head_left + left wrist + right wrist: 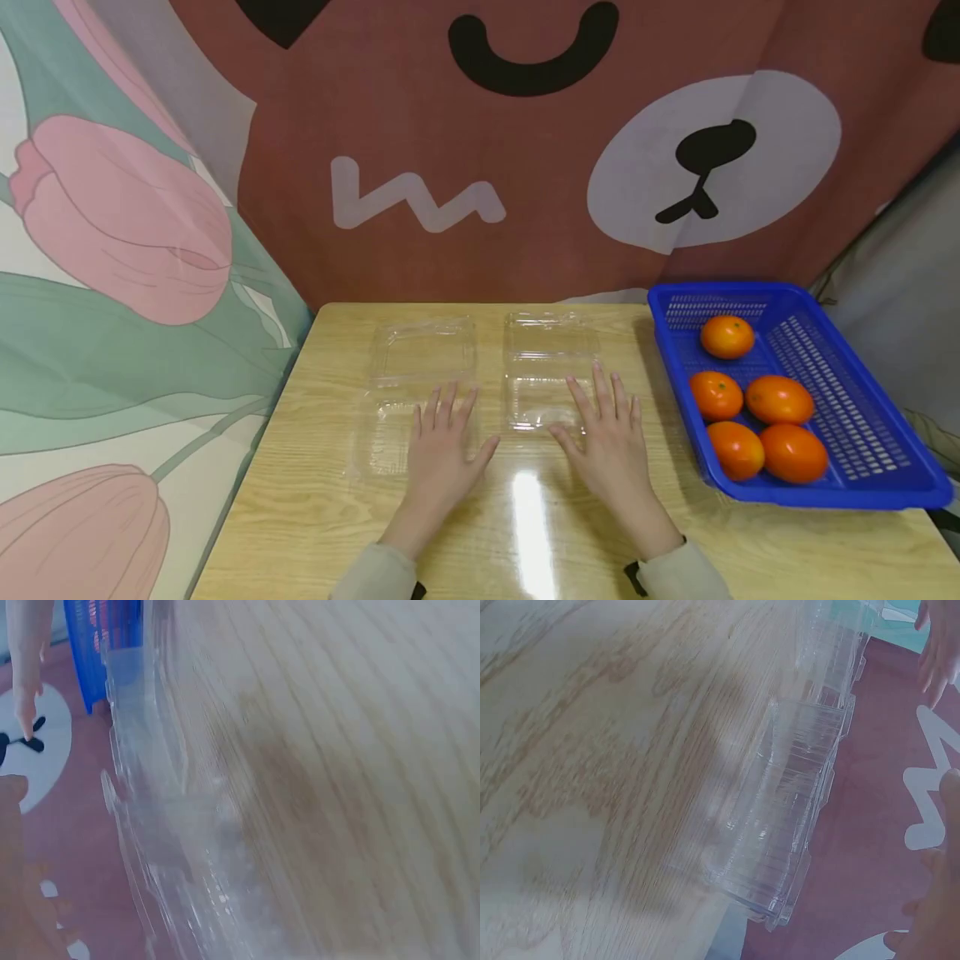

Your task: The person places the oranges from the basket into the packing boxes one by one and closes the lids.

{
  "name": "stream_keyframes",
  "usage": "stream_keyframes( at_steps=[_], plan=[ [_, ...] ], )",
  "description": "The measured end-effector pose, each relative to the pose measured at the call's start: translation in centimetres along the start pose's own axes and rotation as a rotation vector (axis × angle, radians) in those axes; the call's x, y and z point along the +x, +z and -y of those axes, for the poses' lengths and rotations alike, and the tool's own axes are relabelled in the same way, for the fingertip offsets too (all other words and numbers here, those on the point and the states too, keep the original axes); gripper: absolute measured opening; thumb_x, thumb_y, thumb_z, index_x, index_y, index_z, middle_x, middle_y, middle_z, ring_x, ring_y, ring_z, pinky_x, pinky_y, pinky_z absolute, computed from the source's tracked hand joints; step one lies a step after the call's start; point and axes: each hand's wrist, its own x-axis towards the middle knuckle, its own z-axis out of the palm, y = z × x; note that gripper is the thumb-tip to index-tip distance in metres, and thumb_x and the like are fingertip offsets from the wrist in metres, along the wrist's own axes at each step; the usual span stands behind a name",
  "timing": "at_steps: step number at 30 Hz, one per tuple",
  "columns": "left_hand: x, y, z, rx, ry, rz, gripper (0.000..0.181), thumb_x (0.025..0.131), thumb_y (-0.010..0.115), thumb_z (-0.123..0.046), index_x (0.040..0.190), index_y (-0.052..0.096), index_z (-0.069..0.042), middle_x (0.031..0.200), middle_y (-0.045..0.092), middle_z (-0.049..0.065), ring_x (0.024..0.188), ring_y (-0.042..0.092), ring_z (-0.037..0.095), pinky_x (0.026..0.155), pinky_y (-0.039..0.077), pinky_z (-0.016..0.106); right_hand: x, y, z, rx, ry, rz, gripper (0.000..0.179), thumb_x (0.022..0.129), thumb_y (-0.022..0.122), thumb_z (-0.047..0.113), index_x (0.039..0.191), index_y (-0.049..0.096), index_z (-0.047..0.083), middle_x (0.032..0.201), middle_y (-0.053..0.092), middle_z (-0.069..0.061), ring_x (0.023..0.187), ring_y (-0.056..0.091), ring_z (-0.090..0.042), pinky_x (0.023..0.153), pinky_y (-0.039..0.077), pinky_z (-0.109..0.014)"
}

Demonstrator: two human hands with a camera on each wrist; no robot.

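My left hand, fingers spread and straight, is over the near part of a clear plastic clamshell box that lies unfolded on the table. To its right lies a second clear clamshell box, also unfolded. My right hand spreads its fingers at that box's near right corner. Neither hand holds anything. The left wrist view shows a clear box beside the left hand's fingers. In the right wrist view, a gap shows between the right hand and the clear box.
A blue plastic basket stands at the right of the wooden table, with several oranges in its left part. A printed cloth with a bear's face hangs behind the table. Another cloth with tulips hangs at the left.
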Motion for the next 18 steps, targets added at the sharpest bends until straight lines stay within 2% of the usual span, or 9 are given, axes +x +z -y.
stream_keyframes(
  at_steps=[6,10,18],
  plan=[
    [-0.8,-0.7,2.1,-0.054,-0.038,-0.049,0.073,0.092,0.059,-0.054,0.151,0.040,-0.015,0.158,0.032,0.012,0.145,0.025,0.037,0.113,0.021,0.061,0.2,0.0,0.1,-0.002,-0.016,-0.008,0.073,0.094,0.062,0.049,0.154,0.036,0.018,0.165,0.006,-0.013,0.148,0.010,-0.043,0.113,0.008,-0.066],
    [-1.6,-1.1,3.9,-0.079,-0.060,-0.102,0.073,0.091,0.062,-0.049,0.151,0.040,-0.014,0.156,0.034,0.012,0.143,0.028,0.038,0.112,0.022,0.062,0.2,0.0,0.1,0.009,-0.026,-0.021,0.073,0.093,0.063,0.048,0.154,0.036,0.018,0.165,0.008,-0.014,0.148,0.008,-0.042,0.113,0.008,-0.065],
    [-3.3,-1.4,7.7,-0.164,-0.139,-0.267,0.069,0.088,0.068,-0.040,0.147,0.046,-0.011,0.152,0.040,0.014,0.139,0.034,0.041,0.107,0.028,0.065,-0.1,0.3,0.4,0.041,-0.044,-0.069,0.073,0.090,0.069,0.044,0.152,0.040,0.019,0.163,0.015,-0.015,0.148,0.011,-0.041,0.111,0.014,-0.068]
  ],
)
